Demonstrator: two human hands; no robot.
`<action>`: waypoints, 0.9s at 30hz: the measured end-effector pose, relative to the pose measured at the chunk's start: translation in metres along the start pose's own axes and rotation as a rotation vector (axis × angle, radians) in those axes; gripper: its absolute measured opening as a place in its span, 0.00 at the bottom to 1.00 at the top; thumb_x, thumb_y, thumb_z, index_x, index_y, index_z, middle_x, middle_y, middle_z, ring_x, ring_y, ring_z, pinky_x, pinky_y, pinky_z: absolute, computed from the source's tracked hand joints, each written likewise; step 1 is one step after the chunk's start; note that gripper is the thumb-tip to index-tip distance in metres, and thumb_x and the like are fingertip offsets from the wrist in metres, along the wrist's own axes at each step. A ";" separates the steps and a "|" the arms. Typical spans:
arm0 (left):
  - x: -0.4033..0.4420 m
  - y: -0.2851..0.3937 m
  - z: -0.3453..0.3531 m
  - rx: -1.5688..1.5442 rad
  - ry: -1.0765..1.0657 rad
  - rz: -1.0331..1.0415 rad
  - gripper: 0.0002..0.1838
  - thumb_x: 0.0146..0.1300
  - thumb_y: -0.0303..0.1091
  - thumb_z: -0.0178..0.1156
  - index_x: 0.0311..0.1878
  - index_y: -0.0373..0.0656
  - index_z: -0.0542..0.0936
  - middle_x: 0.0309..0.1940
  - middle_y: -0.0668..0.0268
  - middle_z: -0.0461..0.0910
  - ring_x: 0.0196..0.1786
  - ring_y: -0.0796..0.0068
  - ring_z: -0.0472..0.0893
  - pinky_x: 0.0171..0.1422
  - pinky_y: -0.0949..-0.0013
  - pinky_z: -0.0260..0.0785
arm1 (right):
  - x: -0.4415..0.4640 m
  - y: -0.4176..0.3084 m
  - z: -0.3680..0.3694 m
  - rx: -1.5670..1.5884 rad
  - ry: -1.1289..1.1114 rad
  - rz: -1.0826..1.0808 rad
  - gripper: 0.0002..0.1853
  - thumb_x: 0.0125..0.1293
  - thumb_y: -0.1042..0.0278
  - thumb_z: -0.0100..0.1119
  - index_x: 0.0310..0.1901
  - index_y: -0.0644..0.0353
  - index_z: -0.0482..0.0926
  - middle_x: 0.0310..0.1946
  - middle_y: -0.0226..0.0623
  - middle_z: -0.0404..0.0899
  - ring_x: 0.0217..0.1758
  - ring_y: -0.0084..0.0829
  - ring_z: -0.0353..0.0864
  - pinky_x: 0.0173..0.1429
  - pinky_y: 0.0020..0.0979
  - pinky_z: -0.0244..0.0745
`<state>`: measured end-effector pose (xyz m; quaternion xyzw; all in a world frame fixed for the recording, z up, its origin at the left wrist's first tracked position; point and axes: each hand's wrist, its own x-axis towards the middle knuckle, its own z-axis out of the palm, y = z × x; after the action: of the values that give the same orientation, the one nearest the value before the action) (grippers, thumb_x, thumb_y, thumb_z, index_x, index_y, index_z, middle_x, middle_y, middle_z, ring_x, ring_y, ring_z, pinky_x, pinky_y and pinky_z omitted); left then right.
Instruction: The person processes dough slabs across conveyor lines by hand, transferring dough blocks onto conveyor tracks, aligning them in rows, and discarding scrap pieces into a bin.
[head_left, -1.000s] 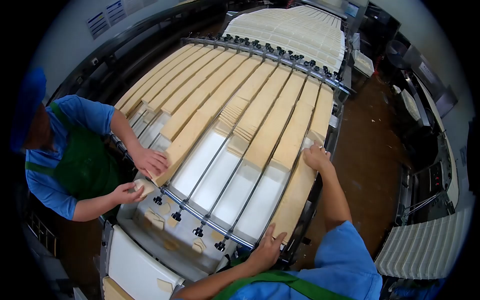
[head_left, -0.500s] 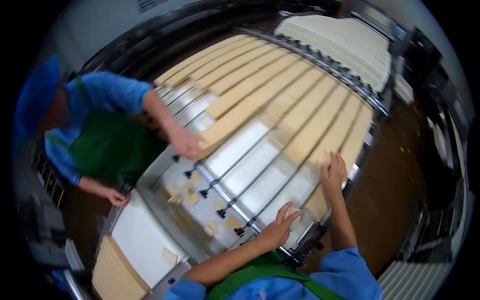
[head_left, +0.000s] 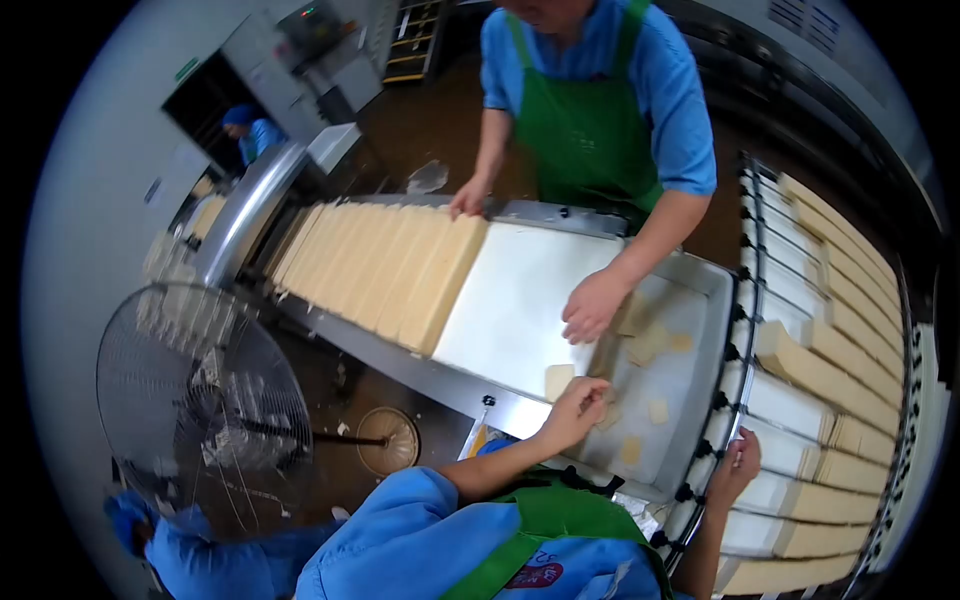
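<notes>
My left hand (head_left: 578,412) is over the near edge of a metal tray (head_left: 690,385), its fingers curled together; whatever they may hold is hidden. Beside it a thin, pale square sheet (head_left: 559,381) lies at the end of a white belt (head_left: 515,300). Several loose pale sheets (head_left: 650,343) are scattered in the tray. My right hand (head_left: 738,465) is beside the metal rail between the tray and the slotted rack (head_left: 770,400), fingers loosely bent and apart, with nothing seen in them. Long rows of stacked pale sheets (head_left: 830,365) stand in the rack's lanes.
Across the belt a co-worker in a green apron (head_left: 590,125) has one hand (head_left: 595,305) over the belt's end and another at a long block of stacked sheets (head_left: 380,265). A standing fan (head_left: 205,400) is at the left. Two more people in blue appear farther off.
My view has swung left, from the rack to the belt and tray. My left hand has moved from the rack to the tray's edge; my right hand has left the stacked sheets for the rail.
</notes>
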<state>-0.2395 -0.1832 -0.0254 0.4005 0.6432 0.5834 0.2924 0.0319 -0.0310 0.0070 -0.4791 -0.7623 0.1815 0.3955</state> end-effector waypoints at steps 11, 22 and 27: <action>-0.039 -0.105 -0.281 0.525 0.949 -0.335 0.20 0.64 0.33 0.56 0.57 0.36 0.71 0.50 0.53 0.71 0.48 0.64 0.74 0.53 0.65 0.68 | -0.019 -0.200 0.163 0.295 -0.544 -0.411 0.04 0.57 0.72 0.60 0.31 0.57 0.75 0.50 0.39 0.77 0.60 0.41 0.70 0.64 0.40 0.54; -0.005 -0.135 -0.360 0.508 0.687 -0.517 0.26 0.59 0.30 0.58 0.58 0.26 0.65 0.53 0.37 0.63 0.53 0.39 0.70 0.62 0.55 0.63 | -0.033 -0.344 0.280 0.451 -0.725 -0.550 0.03 0.58 0.74 0.57 0.34 0.60 0.77 0.46 0.41 0.78 0.52 0.42 0.74 0.59 0.40 0.60; 0.002 -0.116 -0.348 0.639 0.599 -0.423 0.41 0.55 0.41 0.66 0.64 0.26 0.58 0.54 0.40 0.63 0.54 0.40 0.71 0.59 0.54 0.68 | -0.026 -0.376 0.378 0.303 -0.767 -0.576 0.12 0.59 0.67 0.58 0.43 0.63 0.76 0.53 0.47 0.73 0.57 0.47 0.68 0.62 0.44 0.58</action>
<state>-0.5547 -0.3608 -0.0878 0.1454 0.9134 0.3740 0.0691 -0.4770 -0.1934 0.0077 -0.0854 -0.9192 0.3365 0.1860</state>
